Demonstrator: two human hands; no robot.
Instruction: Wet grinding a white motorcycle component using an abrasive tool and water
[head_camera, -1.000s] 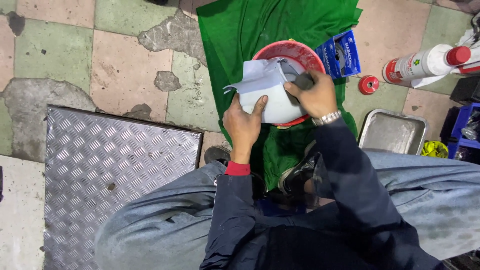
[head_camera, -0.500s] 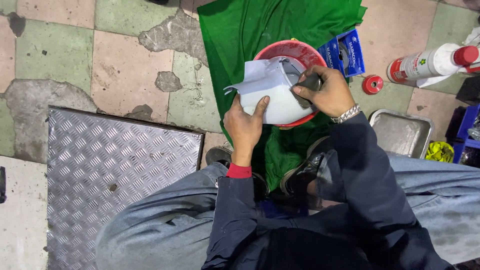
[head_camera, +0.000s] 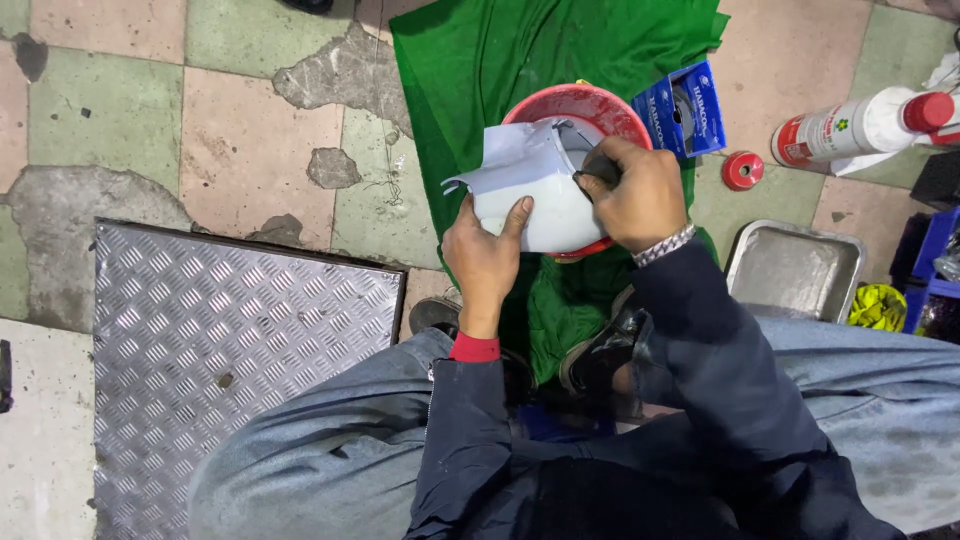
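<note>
Since the white paper sheet (head_camera: 520, 160) looks light and floppy, both hands' fingers (head_camera: 515, 215) grip its edges over the red bowl (head_camera: 575, 100).

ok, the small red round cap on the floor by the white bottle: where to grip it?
Probably pinch the small red round cap across its rim from straight above. It lies flat on the tile, clear of the white plastic bottle and the blue box, so its sides look free all round.
</note>
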